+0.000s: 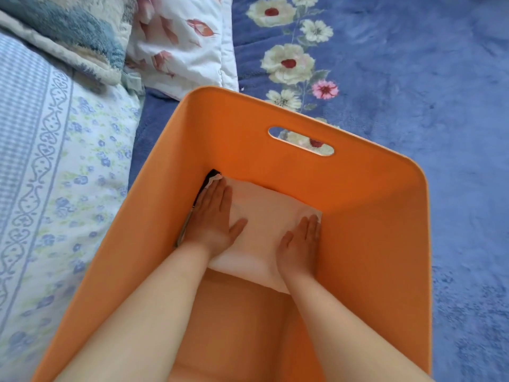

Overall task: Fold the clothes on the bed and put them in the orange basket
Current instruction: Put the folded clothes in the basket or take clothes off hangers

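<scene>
Here, view: the camera looked straight down into the orange basket [371, 244], which filled the centre and lower part of the frame.
Basket: it stood on a blue floral blanket [413, 78]; an oval handle slot [301, 141] was cut in its far wall, with the blanket's flowers showing through.
Folded garment: a white folded cloth [264, 224] lay flat on the basket floor, in the far half, close to the far wall.
Dark item: a bit of black fabric [210, 176] peeked out at the cloth's far-left corner, against the left wall.
Left hand: the left hand [213, 216] lay open and flat, palm down, pressing the left part of the cloth, gripping nothing.
Right hand: the right hand [301, 244] likewise lay open and flat on the cloth's right edge, fingers together, gripping nothing.
Forearms: both reached in from the bottom of the frame.
Upper left of frame: a blue-patterned pillow [55, 175], a fluffy blue-and-cream blanket [68, 31] and a white quilt with pink leaves [187, 42] lay beside the basket.
</scene>
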`<action>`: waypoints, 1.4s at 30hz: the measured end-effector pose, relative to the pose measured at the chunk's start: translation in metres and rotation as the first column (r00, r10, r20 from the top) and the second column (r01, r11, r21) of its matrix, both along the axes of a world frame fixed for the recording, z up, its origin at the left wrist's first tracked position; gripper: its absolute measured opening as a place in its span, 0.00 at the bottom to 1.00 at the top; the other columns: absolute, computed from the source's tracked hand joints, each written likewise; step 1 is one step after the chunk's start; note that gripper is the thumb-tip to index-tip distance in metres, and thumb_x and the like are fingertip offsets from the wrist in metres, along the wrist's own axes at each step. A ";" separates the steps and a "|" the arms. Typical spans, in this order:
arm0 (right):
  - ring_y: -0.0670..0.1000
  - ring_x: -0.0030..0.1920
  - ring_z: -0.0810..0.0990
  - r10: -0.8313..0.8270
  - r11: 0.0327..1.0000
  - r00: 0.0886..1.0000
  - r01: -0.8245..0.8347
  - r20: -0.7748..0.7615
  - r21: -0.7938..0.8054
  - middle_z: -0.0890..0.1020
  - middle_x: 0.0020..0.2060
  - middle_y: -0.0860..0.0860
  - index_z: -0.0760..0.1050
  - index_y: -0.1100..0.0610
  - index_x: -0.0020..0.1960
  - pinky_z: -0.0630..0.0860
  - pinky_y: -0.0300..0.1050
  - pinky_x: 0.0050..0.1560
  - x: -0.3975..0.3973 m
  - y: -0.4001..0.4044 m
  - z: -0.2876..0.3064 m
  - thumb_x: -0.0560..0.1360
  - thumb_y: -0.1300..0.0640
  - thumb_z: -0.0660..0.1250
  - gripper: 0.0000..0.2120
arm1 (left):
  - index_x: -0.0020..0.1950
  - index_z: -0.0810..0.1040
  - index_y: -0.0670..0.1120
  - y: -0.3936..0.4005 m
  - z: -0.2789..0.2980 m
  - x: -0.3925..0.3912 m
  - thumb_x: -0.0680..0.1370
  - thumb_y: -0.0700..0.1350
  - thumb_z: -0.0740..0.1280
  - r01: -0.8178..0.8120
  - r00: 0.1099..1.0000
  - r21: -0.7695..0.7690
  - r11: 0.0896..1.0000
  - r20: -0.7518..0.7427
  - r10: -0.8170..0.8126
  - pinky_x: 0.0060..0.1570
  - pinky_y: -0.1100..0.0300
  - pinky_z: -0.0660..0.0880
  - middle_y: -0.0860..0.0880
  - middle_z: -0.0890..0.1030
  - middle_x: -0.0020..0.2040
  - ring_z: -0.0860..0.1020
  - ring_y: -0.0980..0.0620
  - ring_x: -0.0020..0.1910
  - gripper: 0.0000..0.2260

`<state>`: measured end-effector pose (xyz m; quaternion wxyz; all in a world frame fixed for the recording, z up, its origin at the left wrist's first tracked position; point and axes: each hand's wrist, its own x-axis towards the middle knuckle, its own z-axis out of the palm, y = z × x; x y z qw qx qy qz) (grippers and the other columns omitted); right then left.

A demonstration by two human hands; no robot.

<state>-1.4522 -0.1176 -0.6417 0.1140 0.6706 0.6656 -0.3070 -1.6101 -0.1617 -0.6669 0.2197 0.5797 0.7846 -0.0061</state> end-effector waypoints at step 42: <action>0.54 0.63 0.72 -0.107 0.623 0.976 0.213 -0.189 0.752 0.76 0.63 0.55 0.73 0.61 0.63 0.64 0.40 0.58 0.788 -0.066 0.592 0.77 0.61 0.60 0.15 | 0.61 0.76 0.44 0.066 0.621 0.766 0.77 0.45 0.60 0.666 0.745 0.410 0.624 -0.408 -0.527 0.53 0.56 0.72 0.45 0.76 0.62 0.74 0.44 0.61 0.14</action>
